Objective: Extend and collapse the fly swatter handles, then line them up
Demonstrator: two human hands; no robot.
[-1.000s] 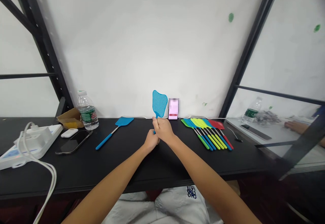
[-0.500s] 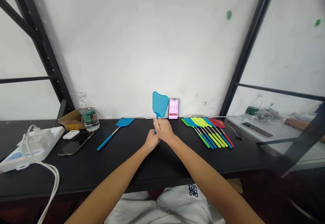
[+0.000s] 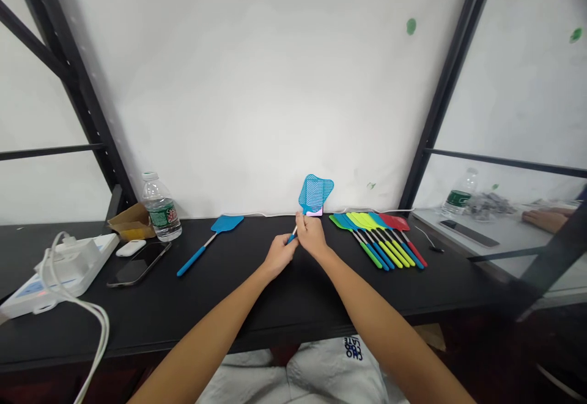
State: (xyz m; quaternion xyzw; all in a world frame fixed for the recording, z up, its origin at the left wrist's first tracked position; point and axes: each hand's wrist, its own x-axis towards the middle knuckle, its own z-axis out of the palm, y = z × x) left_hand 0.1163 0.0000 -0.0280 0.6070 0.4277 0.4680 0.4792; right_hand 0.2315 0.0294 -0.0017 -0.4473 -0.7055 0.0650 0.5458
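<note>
Both hands grip one blue fly swatter (image 3: pixel 316 192) with a mesh head, held up over the table and tilted to the right. My left hand (image 3: pixel 280 255) is closed round its blue handle. Higher up, close to the mesh head, my right hand (image 3: pixel 312 235) is closed on the shaft. Another blue fly swatter (image 3: pixel 191 260) lies on the table to the left of my hands. Off to the right, several fly swatters (image 3: pixel 383 242) in green, blue, yellow and red lie side by side. A lit phone (image 3: pixel 315 213) behind the held swatter is mostly hidden.
At the left are a power strip (image 3: pixel 87 275) with white cables, a dark phone (image 3: pixel 140 263), a white case (image 3: pixel 131 248), a cardboard box (image 3: pixel 132 220) and a water bottle (image 3: pixel 162 211). Black frame posts flank the black table (image 3: pixel 247 306). Another person's hand (image 3: pixel 545 219) shows far right.
The held swatter has swung rightward, its head now in front of the lit phone. My right hand has shifted right, and my hands are slightly further apart, showing some metal shaft.
</note>
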